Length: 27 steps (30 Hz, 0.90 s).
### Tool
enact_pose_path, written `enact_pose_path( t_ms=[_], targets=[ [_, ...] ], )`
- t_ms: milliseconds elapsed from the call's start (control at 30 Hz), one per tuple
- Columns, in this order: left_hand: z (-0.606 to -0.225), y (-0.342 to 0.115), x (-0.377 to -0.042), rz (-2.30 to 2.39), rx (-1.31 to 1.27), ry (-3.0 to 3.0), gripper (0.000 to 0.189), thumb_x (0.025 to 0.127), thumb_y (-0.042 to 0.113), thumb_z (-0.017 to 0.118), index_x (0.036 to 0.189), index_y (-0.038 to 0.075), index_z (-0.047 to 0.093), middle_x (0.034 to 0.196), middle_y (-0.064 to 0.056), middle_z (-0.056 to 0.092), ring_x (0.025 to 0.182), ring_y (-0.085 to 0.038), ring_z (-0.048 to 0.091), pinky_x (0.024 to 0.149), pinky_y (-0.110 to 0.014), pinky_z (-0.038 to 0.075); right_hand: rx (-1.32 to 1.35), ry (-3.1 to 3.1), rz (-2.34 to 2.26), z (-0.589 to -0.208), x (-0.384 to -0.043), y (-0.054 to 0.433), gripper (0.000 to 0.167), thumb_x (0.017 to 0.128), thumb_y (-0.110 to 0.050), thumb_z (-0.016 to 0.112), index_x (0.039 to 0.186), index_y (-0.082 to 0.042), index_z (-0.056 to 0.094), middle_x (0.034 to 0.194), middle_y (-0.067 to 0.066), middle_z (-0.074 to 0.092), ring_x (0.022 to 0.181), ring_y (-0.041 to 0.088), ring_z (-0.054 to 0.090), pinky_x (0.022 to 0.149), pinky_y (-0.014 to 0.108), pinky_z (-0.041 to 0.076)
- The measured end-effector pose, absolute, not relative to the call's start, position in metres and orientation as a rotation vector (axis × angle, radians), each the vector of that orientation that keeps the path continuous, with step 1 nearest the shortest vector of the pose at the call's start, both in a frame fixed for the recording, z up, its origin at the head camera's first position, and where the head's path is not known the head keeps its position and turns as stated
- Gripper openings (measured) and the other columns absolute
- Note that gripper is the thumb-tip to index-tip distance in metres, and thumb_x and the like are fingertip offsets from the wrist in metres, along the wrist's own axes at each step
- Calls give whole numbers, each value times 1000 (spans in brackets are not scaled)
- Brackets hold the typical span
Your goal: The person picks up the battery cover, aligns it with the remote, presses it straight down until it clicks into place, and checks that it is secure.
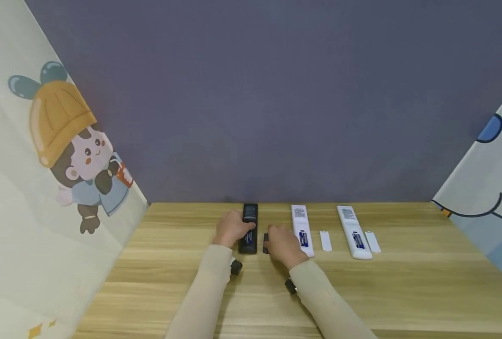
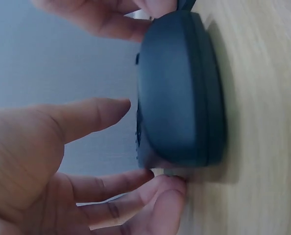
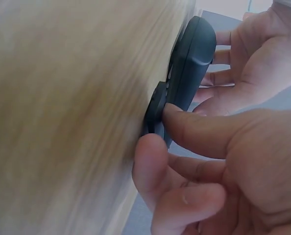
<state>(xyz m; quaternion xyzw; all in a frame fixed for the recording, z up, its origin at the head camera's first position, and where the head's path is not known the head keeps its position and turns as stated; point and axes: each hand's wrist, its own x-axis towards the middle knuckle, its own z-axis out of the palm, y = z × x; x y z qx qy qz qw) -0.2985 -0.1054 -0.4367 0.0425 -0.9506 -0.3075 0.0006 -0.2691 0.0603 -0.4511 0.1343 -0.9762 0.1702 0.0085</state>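
Black remote [image 2: 172,93] flat on the wooden table [image 1: 411,266], batteries [image 1: 249,238] exposed, black cover [image 3: 157,105] off at its 4 o'clock.
From my station I record the left hand [image 1: 228,229] loosely spread, fingertips at the remote's 9 o'clock side, thumb over its back; firmness I cannot tell. The right hand [image 1: 283,245] pinches the black cover. Toward 3 o'clock: a nearer white remote [image 1: 300,223] and a farther white remote [image 1: 353,229], each with a white cover [image 1: 325,240] beside it.

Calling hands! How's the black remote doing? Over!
Left hand touching black remote. Right hand pinching black battery cover. Battery compartment uncovered. Left thumb maybe in the way.
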Motion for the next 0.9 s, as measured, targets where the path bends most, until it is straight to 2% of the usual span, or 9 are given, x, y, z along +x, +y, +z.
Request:
enact_pose_path(
  t_ms=[167,400,633,900],
  targets=[
    [-438,-98,-301,-889,142,-2981,34,87,37,80,86,5,69,79,-9,67,65,-20,59,56,-33,47,419,-3029,546,-450,-269,62,30,88,-22,81,104,0,69,96,18,73,84,35,71,68,46,58],
    [-440,-95,-302,-890,220,-2996,39,86,37,82,97,1,72,86,-11,68,70,-21,62,62,-34,52,404,-2984,581,-447,-269,61,31,83,-21,86,99,-3,68,90,15,73,79,33,70,62,43,56],
    [-440,-96,-300,-934,239,-2962,36,85,35,84,91,2,71,83,-10,66,70,-23,60,62,-34,49,388,-2960,627,-442,-267,60,28,82,-21,87,95,-5,69,88,13,74,80,32,71,60,42,55],
    [-444,-95,-301,-1006,221,-2903,34,82,33,86,85,5,67,79,-8,64,70,-22,58,61,-32,47,395,-2925,644,-439,-268,65,15,87,-18,81,88,-10,68,85,10,74,76,28,70,62,41,54]
  ],
)
